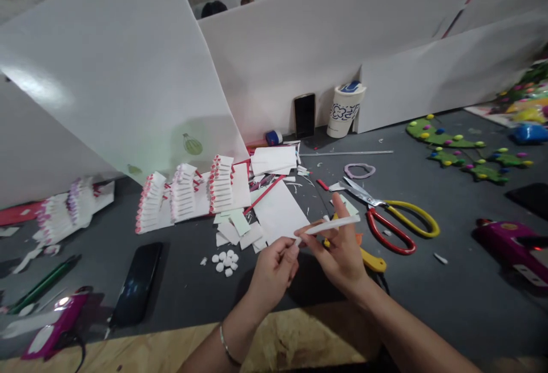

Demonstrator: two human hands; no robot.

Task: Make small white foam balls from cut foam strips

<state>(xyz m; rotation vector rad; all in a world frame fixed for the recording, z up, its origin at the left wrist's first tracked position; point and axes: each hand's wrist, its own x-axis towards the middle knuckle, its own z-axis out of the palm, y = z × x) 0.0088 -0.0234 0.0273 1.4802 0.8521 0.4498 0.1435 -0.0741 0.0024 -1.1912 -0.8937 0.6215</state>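
Both my hands are above the front of the dark table, working on one narrow white strip, perhaps paper or foam. My left hand pinches the strip's near end between thumb and fingertips. Beside it, my right hand grips the strip close to that same end with its thumb and a finger, its index finger raised. The strip's free end points right across the right hand. Behind the right hand lies a yellow-handled tool, partly covered. A group of small white pellets sits left of my left hand.
Scissors with red and yellow handles lie on the right. White cards with rows of small tabs stand left of loose paper pieces. A phone, magenta devices, a cup and green decorated shapes surround the work area.
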